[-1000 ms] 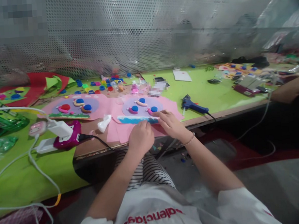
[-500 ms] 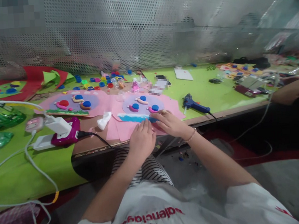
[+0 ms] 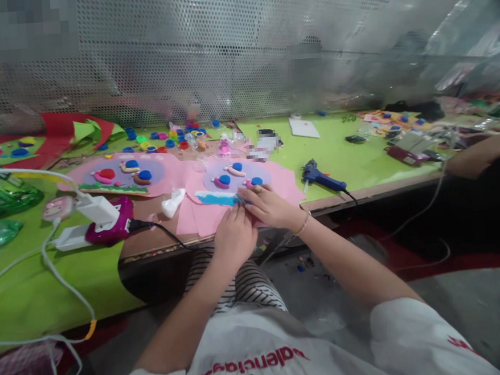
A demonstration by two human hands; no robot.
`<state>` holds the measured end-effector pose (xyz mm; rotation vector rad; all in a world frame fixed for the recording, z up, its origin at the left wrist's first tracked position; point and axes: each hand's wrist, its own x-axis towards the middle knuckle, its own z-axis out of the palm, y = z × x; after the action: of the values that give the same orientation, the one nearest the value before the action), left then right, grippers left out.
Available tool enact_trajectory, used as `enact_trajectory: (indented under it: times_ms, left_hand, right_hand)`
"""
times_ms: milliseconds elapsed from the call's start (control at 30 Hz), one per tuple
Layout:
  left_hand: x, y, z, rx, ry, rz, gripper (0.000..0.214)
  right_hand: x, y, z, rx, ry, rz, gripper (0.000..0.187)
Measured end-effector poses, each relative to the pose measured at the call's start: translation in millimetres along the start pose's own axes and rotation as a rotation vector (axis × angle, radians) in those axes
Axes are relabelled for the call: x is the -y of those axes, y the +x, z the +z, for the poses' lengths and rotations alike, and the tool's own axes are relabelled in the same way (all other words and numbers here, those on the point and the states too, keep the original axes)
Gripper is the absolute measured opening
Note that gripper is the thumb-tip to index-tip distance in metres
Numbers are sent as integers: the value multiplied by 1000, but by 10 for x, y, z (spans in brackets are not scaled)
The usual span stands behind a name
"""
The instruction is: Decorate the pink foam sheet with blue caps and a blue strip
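A pink sheet with a pale purple oval lies at the table's front edge. Snail shapes of modelling clay with blue shells sit on the oval, among them a cream-bodied snail and a pink-bodied snail. Below them runs a strip of blue clay edged in white. My right hand lies over the strip's right end, fingers stretched out and touching it, and hides part of it. Just left and nearer, my left hand rests with extended fingertips at the strip's lower edge.
A second pink sheet with clay snails lies left. A glue gun rests to the right. A purple power strip with white plugs and cables sits left, near crumpled white material. Clay tubs stand behind. Another person's arm is far right.
My right hand has slid left along the blue strip, covering more of its right end. My left hand has shifted slightly left and nearer to me.
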<state>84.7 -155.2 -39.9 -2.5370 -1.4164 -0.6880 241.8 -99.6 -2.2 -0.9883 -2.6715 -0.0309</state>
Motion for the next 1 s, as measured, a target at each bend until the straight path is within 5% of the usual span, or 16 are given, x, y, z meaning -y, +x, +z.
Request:
enact_trajectory:
  times_ms: [233,367,1000]
  left_hand:
    - [-5,5,-19,-5,-30,-21,45]
    - [-9,-3,-46,14,-56,-23,45]
    - [-21,3,-40,-2,-43,-15,42]
  right_hand:
    - [-4,-137,-214,-66,26,109,51]
    - [-35,-225,-206,-1,15,128,51]
    - [-101,-92,-91,29,72,-95,47]
